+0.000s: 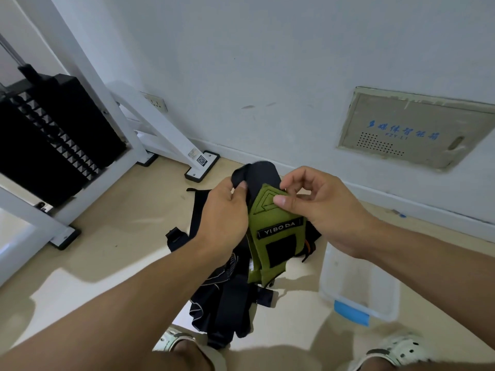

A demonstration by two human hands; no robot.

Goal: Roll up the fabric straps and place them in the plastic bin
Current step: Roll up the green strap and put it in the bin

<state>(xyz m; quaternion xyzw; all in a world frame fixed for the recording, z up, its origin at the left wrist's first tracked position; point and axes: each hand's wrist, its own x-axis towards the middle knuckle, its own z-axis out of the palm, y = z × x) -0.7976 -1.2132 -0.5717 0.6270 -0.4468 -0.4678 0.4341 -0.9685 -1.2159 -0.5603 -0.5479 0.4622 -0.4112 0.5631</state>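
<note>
- Strap [270,228], green and black, hangs above the dark pile [222,298]; your left hand [225,212] grips its black top, your right hand [318,207] pinches the green tip.
- Begin rolling tightly from that tip, edges aligned; the bin [356,285] waits just right.

White wall [267,62], beige floor [120,223], white weight-machine frame [88,76] at left.

We hold both forearms extended forward from the lower corners of the view, wrists raised and converging at centre. Our left hand [226,212] is curled, thumb pressed against the index finger in a pinch. Our right hand [318,202] pinches likewise, its remaining fingers bent.
</note>
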